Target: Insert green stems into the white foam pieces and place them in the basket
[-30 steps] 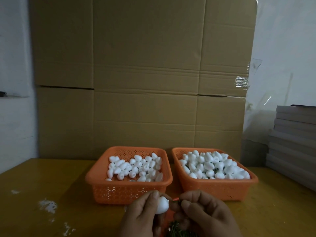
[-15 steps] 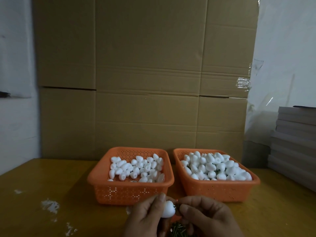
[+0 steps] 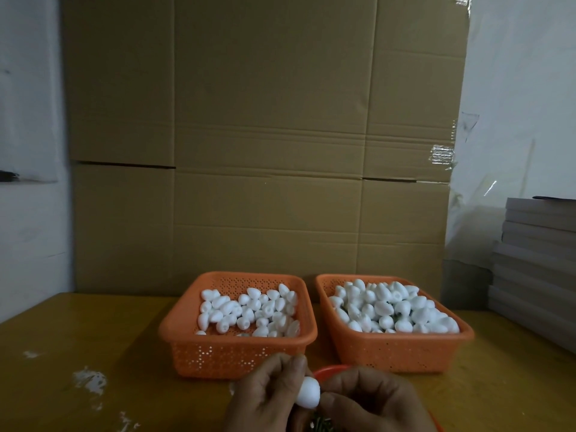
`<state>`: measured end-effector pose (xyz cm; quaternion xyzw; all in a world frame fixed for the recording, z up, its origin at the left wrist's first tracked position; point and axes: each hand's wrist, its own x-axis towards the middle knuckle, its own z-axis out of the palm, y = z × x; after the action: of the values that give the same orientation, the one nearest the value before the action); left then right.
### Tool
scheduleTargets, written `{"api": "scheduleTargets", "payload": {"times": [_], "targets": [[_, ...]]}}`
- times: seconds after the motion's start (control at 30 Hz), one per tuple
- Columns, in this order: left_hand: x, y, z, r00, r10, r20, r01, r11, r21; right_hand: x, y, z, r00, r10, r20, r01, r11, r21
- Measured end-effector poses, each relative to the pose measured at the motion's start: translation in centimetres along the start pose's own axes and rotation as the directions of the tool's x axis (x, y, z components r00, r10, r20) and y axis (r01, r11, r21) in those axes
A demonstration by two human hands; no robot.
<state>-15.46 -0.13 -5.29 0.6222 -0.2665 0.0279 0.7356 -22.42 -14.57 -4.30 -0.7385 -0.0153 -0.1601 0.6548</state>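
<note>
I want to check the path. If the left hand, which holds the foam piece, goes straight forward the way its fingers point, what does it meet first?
Most likely the near wall of the left orange basket. The left hand, gripping the foam piece, has its fingertips just below that wall. Depth from this one view is uncertain.

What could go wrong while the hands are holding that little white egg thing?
The left hand only pinches the white foam piece at its edge, so a hard push from the right hand might pop it out onto the table. The stem itself is hidden, so it could go in crooked. Also, the right basket is heaped near its rim; another piece might roll off.
</note>
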Motion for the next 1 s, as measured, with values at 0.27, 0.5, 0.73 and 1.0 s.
{"api": "scheduleTargets", "payload": {"times": [0.27,0.5,0.73,1.0], "targets": [[-0.5,1.2,-0.1,0.952,-0.251,0.177,0.279,0.948,-0.156,-0.2,0.0,-0.1,0.987,-0.117,-0.111,0.082,0.956,-0.281],[-0.6,1.2,-0.1,0.964,-0.223,0.145,0.24,0.964,-0.114,-0.2,0.1,0.0,0.993,-0.104,-0.047,0.088,0.96,-0.267],[-0.7,0.6,0.0,0.973,-0.2,0.118,0.207,0.977,-0.045,-0.2,0.5,0.0,0.993,-0.111,-0.036,0.097,0.958,-0.27],[-1.1,0.1,-0.2,0.995,-0.075,0.065,0.073,0.997,0.033,0.0,0.7,-0.1,0.994,-0.103,-0.035,0.091,0.964,-0.248]]}}
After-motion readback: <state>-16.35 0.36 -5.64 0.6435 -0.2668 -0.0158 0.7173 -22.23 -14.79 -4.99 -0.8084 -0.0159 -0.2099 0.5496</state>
